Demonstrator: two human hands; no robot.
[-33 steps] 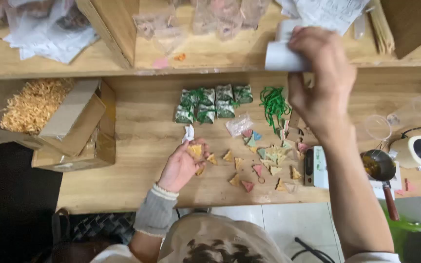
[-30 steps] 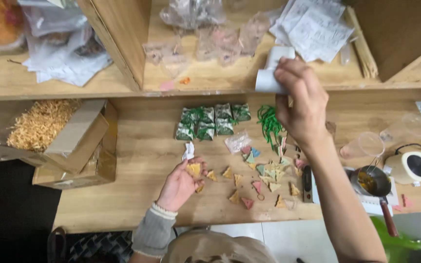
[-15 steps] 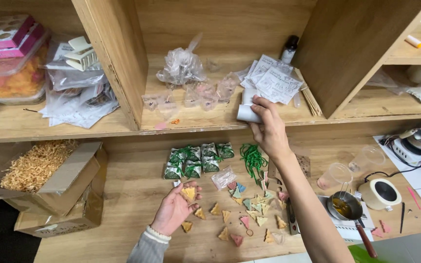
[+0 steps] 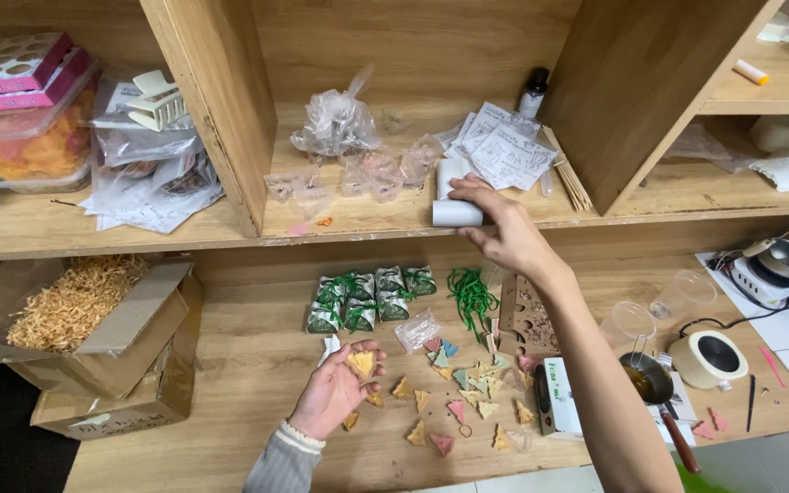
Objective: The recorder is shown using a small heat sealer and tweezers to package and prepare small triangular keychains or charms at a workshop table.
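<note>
The right hand (image 4: 504,233) is extended up to the front edge of the wooden shelf (image 4: 358,219), with its fingers closed around the small white roll of paper or tape (image 4: 456,213), which lies on its side at the shelf edge. A second white roll (image 4: 449,173) stands just behind it, touching or nearly touching. Beside these, on the same shelf, lie folded white printed paper sheets (image 4: 499,151), a bundle of thin wooden sticks (image 4: 568,178), a small dark bottle with a white label (image 4: 531,91) and several crumpled clear plastic bags (image 4: 340,123). The left hand (image 4: 340,388) rests palm up on the light wooden tabletop (image 4: 239,365), fingers loosely curled and open, with a yellow triangular piece (image 4: 361,362) lying on the fingers. Scattered triangular pieces in yellow, pink and blue (image 4: 454,402) lie on the tabletop just to the right of this hand. Above them sit green and white wrapped packets tied with green string (image 4: 367,297) and a loose bunch of green string (image 4: 472,297). An open cardboard box of straw-coloured shredded filler (image 4: 84,315) stands at the left, well apart from both hands.
</note>
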